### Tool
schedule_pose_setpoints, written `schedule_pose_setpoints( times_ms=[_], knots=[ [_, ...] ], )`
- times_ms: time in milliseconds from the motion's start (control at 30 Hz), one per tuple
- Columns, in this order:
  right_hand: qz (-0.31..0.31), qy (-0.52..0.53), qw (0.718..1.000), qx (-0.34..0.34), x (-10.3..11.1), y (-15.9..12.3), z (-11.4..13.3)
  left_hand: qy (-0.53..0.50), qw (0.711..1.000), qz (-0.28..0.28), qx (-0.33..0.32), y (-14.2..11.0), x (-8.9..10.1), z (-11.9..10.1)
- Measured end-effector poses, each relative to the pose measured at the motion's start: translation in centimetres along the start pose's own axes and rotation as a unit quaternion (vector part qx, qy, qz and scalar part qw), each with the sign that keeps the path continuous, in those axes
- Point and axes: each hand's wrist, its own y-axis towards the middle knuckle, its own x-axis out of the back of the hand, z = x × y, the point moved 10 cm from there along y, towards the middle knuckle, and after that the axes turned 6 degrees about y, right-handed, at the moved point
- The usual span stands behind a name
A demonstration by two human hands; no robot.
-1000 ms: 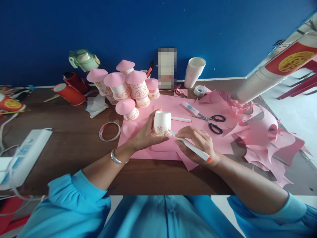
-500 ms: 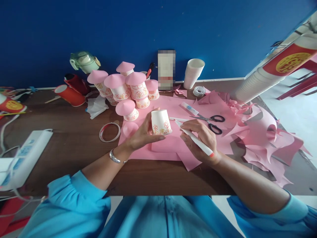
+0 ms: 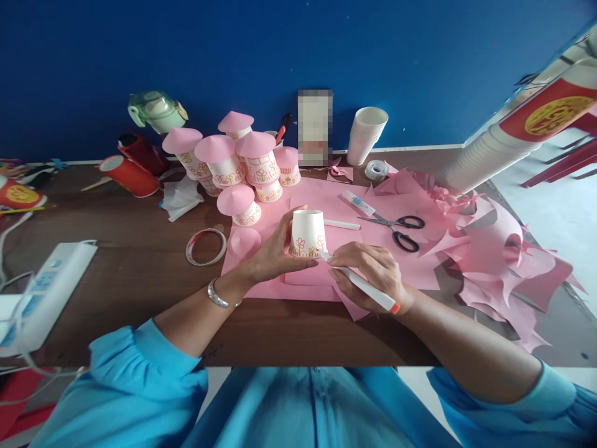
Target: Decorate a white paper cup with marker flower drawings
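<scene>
Upside down in my left hand [image 3: 275,252] is a white paper cup [image 3: 308,228], with red and yellow flowers and grass drawn round its lower band. My fingers and thumb are wrapped about its left side and underneath. My right hand [image 3: 370,274] pinches a white marker [image 3: 368,289] with a red end, its tip at the cup's lower right edge. A second white marker [image 3: 342,224] lies on the pink paper [image 3: 321,280] behind. Decorated cups with pink cone roofs [image 3: 255,144] stand grouped to the back left.
Black-handled scissors [image 3: 403,231] and a glue tube [image 3: 358,203] lie right of centre. Pink scraps [image 3: 494,249] cover the right side. At the back are a stack of cups [image 3: 367,135] and a phone [image 3: 314,127]. Left are a tape roll [image 3: 206,247] and a power strip [image 3: 49,292].
The marker tip has come down and left onto the cup's lower edge, having been apart from it. My left hand has shifted the cup slightly right and turned it a little.
</scene>
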Motion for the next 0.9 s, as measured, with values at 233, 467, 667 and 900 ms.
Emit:
schedule_pose_setpoints(
  times_ms=[233, 467, 667, 900],
  knots=[
    [0.009, -0.011, 1.0, 0.01, -0.1, 0.1, 0.2, 0.031, 0.999, -0.006, -0.008, 0.1, -0.1, -0.3],
    [0.017, -0.006, 1.0, 0.01, -0.3, 0.0, 0.2, 0.041, 0.999, -0.013, -0.006, 0.2, -0.1, -0.6],
    [-0.003, -0.043, 0.999, 0.012, 0.1, 0.0, 0.3, 0.036, 0.999, -0.015, -0.004, 0.2, 0.0, -0.7],
    [-0.023, -0.1, 0.99, -0.098, 0.8, -1.0, -2.9, 0.009, 0.996, -0.075, -0.041, 0.0, 0.7, -0.7]
  ],
)
